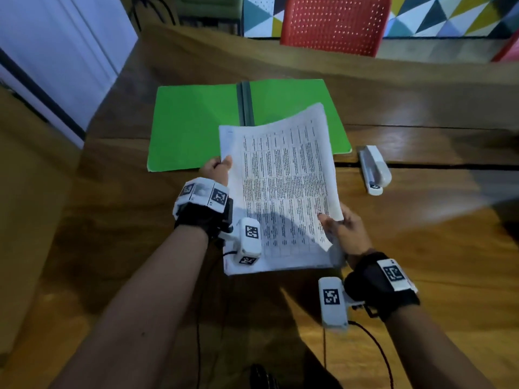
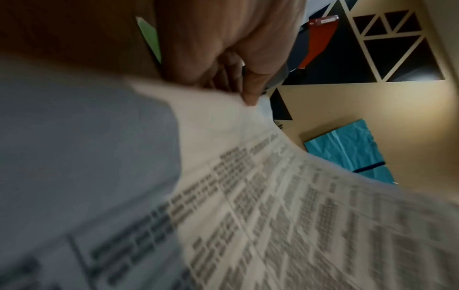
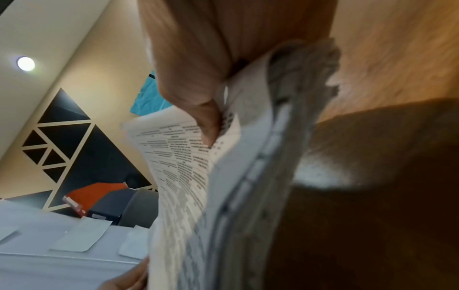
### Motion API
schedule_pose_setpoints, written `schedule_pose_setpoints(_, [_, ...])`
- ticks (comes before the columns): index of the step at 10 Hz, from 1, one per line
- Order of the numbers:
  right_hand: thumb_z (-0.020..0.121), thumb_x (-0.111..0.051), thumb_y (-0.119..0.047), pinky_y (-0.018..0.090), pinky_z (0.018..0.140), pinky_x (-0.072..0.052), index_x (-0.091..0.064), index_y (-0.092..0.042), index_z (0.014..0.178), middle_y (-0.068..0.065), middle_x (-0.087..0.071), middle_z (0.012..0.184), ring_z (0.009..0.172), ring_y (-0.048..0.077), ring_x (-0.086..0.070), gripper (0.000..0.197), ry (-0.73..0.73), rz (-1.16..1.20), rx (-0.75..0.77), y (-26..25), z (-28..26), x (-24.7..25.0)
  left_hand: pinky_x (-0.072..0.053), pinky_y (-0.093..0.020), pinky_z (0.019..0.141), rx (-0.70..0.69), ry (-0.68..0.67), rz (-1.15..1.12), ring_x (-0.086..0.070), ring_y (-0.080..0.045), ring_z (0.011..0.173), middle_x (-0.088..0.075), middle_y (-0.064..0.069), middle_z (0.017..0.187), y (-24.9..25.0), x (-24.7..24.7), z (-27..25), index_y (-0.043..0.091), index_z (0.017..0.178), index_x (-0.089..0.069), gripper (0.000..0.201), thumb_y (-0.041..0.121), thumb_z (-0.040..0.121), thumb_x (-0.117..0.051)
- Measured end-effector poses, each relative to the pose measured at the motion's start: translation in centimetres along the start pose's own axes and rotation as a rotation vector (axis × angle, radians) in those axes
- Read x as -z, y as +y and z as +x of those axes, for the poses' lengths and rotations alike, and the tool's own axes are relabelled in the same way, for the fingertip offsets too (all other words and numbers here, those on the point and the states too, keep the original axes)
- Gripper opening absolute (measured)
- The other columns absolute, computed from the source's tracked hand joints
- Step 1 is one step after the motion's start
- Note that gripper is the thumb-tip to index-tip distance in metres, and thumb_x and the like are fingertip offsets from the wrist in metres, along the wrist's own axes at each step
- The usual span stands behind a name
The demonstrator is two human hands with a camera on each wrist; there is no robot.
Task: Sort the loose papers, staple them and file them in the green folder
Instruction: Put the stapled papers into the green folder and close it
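A stack of printed papers (image 1: 280, 186) is held up above the wooden table, its far end drooping over the green folder (image 1: 193, 127), which lies open and flat. My left hand (image 1: 217, 168) pinches the stack's left edge near the top, thumb on the front sheet (image 2: 248, 98). My right hand (image 1: 341, 228) grips the lower right corner of the papers (image 3: 188, 166), thumb (image 3: 208, 125) pressed on the printed face, and the sheet edges fan out beside it. A white stapler (image 1: 373, 169) lies on the table to the right of the folder.
The wooden table (image 1: 421, 248) stretches to the right and towards me. A red perforated chair (image 1: 334, 23) stands behind its far edge, before a patterned wall. Cables hang from both wrist cameras below the papers.
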State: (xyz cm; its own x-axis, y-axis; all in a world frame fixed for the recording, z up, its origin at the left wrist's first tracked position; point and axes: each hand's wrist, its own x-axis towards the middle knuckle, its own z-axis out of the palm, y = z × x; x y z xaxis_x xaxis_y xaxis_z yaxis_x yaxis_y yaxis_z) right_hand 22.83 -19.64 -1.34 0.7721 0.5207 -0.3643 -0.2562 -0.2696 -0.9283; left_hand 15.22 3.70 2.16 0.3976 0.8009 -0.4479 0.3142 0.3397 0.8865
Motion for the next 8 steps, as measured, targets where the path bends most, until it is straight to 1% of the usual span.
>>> schedule_pose_setpoints(1, [0.089, -0.054, -0.002, 0.028, 0.066, -0.046, -0.058, -0.014, 0.110, 0.010, -0.062, 0.092, 0.078, 0.020, -0.054, 0.025, 0.030, 0.039, 0.010, -0.3, 1.6, -0.7, -0.043, -0.014, 0.036, 0.130, -0.023, 0.014, -0.047, -0.012, 0.064, -0.062, -0.001, 0.065, 1.2, 2.0, 3.1, 0.021, 0.083, -0.058, 0.020, 0.007, 0.093, -0.047])
schedule_pose_setpoints(2, [0.089, -0.053, -0.001, 0.013, 0.057, -0.052, -0.057, -0.016, 0.107, -0.001, -0.064, 0.087, 0.073, 0.009, -0.061, 0.024, 0.031, 0.061, 0.008, -0.5, 3.1, -1.2, -0.043, -0.016, 0.051, 0.183, 0.090, 0.283, -0.056, -0.025, 0.109, -0.050, -0.013, 0.133, 1.4, 4.7, 5.9, 0.003, 0.133, -0.044, 0.045, 0.022, 0.093, -0.049])
schedule_pose_setpoints(3, [0.089, -0.051, 0.002, 0.008, 0.053, -0.050, -0.057, -0.017, 0.103, -0.006, -0.063, 0.084, 0.074, 0.008, -0.058, 0.024, 0.052, 0.120, -0.014, -0.3, 4.4, -1.7, -0.038, -0.042, 0.105, 0.199, 0.209, 0.513, -0.033, -0.037, 0.138, -0.031, -0.023, 0.149, 1.3, 6.2, 7.7, -0.001, 0.142, -0.031, 0.064, 0.031, 0.091, -0.052])
schedule_pose_setpoints(4, [0.090, -0.049, 0.002, 0.005, 0.048, -0.044, -0.052, -0.011, 0.111, -0.012, -0.058, 0.070, 0.061, 0.000, -0.053, 0.025, 0.067, 0.119, -0.039, 0.4, 5.6, -2.0, -0.035, -0.047, 0.107, 0.226, 0.180, 0.593, -0.041, -0.037, 0.132, -0.040, -0.024, 0.143, 2.0, 6.6, 7.5, 0.002, 0.138, -0.040, 0.049, 0.027, 0.096, -0.046])
schedule_pose_setpoints(5, [0.090, -0.048, 0.004, 0.004, 0.046, -0.042, -0.052, -0.018, 0.091, -0.006, -0.050, 0.070, 0.055, -0.003, -0.052, 0.022, 0.072, 0.118, -0.051, 0.6, 6.4, -2.7, -0.046, -0.050, 0.098, 0.141, 0.213, 0.840, -0.051, -0.041, 0.120, -0.048, -0.029, 0.133, 3.2, 5.9, 7.0, -0.003, 0.131, -0.045, 0.040, 0.022, 0.099, -0.042])
schedule_pose_setpoints(6, [0.090, -0.047, 0.004, 0.007, 0.050, -0.043, -0.051, -0.016, 0.091, -0.010, -0.056, 0.063, 0.057, -0.001, -0.052, 0.020, 0.069, 0.121, -0.064, 0.7, 6.9, -3.5, -0.052, -0.049, 0.091, 0.124, 0.155, 0.911, -0.057, -0.043, 0.113, -0.048, -0.036, 0.131, 3.4, 5.7, 7.0, -0.013, 0.127, -0.045, 0.043, 0.021, 0.102, -0.035])
schedule_pose_setpoints(7, [0.090, -0.048, 0.004, 0.009, 0.053, -0.044, -0.047, -0.011, 0.101, -0.009, -0.055, 0.063, 0.055, -0.003, -0.052, 0.018, 0.068, 0.162, -0.072, 0.8, 7.0, -4.4, -0.054, -0.048, 0.080, 0.156, 0.189, 0.853, -0.058, -0.043, 0.102, -0.040, -0.037, 0.136, 3.9, 6.6, 6.1, -0.016, 0.130, -0.039, 0.043, 0.014, 0.100, -0.033])
schedule_pose_setpoints(8, [0.090, -0.049, 0.002, 0.021, 0.066, -0.045, -0.048, -0.007, 0.112, -0.002, -0.049, 0.075, 0.070, 0.012, -0.048, 0.024, 0.032, 0.193, -0.064, 0.4, 6.6, -5.3, -0.041, -0.025, 0.101, 0.327, 0.215, 0.541, -0.046, -0.040, 0.120, -0.050, -0.024, 0.121, 4.6, 6.9, 4.8, -0.022, 0.105, -0.048, 0.034, 0.008, 0.100, -0.033])
